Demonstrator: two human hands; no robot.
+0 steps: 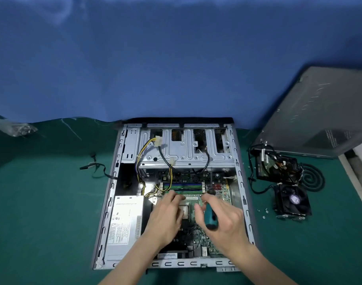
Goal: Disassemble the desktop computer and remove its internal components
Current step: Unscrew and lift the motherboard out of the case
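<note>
Both grips sat inside the open desktop case (111, 194) on the bench (52, 202). Left grip (167, 214): released, fingers on the motherboard (222, 194). Right grip (224, 220): clenched round a teal screwdriver (210, 218). Risk: a slipping tip could score board traces.

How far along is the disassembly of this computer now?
Done: the side panel is off, and the cooler fan and a drive lie on the mat. In hand: the right hand grips a screwdriver over the motherboard; the left hand is by the memory sticks. Left: motherboard, memory sticks, power supply.
</note>
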